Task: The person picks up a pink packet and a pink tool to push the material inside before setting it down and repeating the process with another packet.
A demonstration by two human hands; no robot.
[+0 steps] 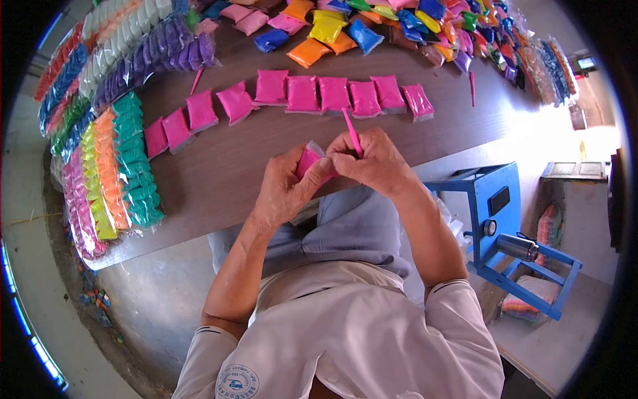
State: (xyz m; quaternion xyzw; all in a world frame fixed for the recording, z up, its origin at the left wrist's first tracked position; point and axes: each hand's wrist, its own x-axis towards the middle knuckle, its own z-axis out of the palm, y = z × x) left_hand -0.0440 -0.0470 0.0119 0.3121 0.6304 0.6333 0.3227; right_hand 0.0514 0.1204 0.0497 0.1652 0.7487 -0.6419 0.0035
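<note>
My left hand (284, 186) is closed around a small pink packet (308, 159) with a clear plastic edge, just past the table's near edge. Most of the packet is hidden by the thumb and fingers. In my right hand (375, 159) a thin pink plastic stick (352, 133) is gripped and points up and away from me. The right fingertips meet the packet's right side, and whether they pinch it is hidden. Beyond both hands, several similar pink packets (303, 94) lie in a curved row on the brown table (232, 153).
Bundles of bagged packets, purple (149, 66) and teal (138, 166) among them, fill the left side. Loose coloured packets (325, 30) are heaped at the back. Another pink stick (472, 88) lies at right. A blue stool (495, 193) holds a phone and a metal flask (517, 247).
</note>
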